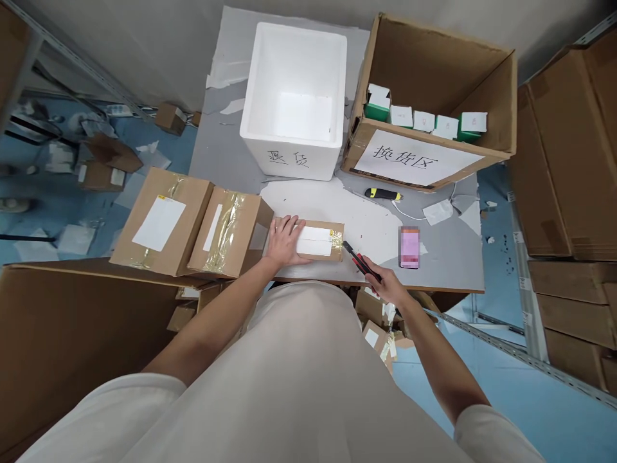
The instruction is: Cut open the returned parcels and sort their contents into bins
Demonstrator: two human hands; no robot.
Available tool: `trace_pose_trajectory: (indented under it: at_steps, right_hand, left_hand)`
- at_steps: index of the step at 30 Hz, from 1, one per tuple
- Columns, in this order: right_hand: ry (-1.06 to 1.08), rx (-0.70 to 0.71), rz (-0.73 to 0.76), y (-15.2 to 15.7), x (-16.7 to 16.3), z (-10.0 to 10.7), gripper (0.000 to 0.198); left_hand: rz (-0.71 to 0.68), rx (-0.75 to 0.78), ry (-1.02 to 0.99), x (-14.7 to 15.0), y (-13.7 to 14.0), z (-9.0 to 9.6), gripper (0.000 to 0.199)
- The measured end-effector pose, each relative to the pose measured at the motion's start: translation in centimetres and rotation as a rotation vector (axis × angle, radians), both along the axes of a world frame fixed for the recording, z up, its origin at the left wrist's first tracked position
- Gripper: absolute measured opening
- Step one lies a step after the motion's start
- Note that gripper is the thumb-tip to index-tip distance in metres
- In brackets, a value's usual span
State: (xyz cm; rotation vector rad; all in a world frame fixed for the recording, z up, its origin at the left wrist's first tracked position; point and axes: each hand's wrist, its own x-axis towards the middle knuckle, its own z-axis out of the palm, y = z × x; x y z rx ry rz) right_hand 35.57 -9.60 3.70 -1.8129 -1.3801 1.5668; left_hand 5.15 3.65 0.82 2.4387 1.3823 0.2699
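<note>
Head camera view, looking down at a grey worktable (212, 138), with a small parcel (314, 240) lying on it near the front edge. Beyond the parcel stand two open-topped containers. Straight behind it is one white foam box (294, 154), its inner floor in view and two handwritten characters on its front. Behind and to the right of the parcel is one large cardboard box (418, 157), its front label bearing three handwritten characters; five white-and-green small cartons (401, 116) stand in a row inside, along the front wall.

The left forearm reaches forward and inward. The left hand (285, 241) lies palm down over the parcel's left end, fingers spread (whether it also squeezes the sides, I cannot tell). The right forearm angles in from the lower right, and the right hand (383, 283) is closed around one black-and-red utility knife (362, 262). The knife slants toward the parcel's right end, its tip right at the edge; contact is too fine to judge.

Left of the parcel sit two larger taped cartons (161, 222), side by side, each with a white label. To the parcel's right lies one phone (409, 247), its screen pink. Behind and to the right of the parcel, in front of the cardboard box, rests one black-and-yellow cutter (383, 194).
</note>
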Motion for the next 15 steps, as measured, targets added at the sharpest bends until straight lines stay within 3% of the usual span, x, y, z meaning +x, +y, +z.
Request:
trace_pose_trajectory:
  at_steps: [7, 11, 15]
  right_hand:
    - [-0.032, 0.052, -0.005, 0.8, -1.4, -0.4, 0.058]
    - [0.030, -0.039, 0.033, -1.1, -1.2, -0.9, 0.058]
    - [0.049, -0.032, 0.019, -3.4, -1.6, -1.4, 0.058]
  left_hand:
    - [0.003, -0.058, 0.076, 0.2, 0.0, 0.7, 0.107]
    - [0.017, -0.095, 0.111, 0.3, 0.1, 1.2, 0.109]
    - [0.013, -0.096, 0.096, 0.1, 0.0, 1.2, 0.109]
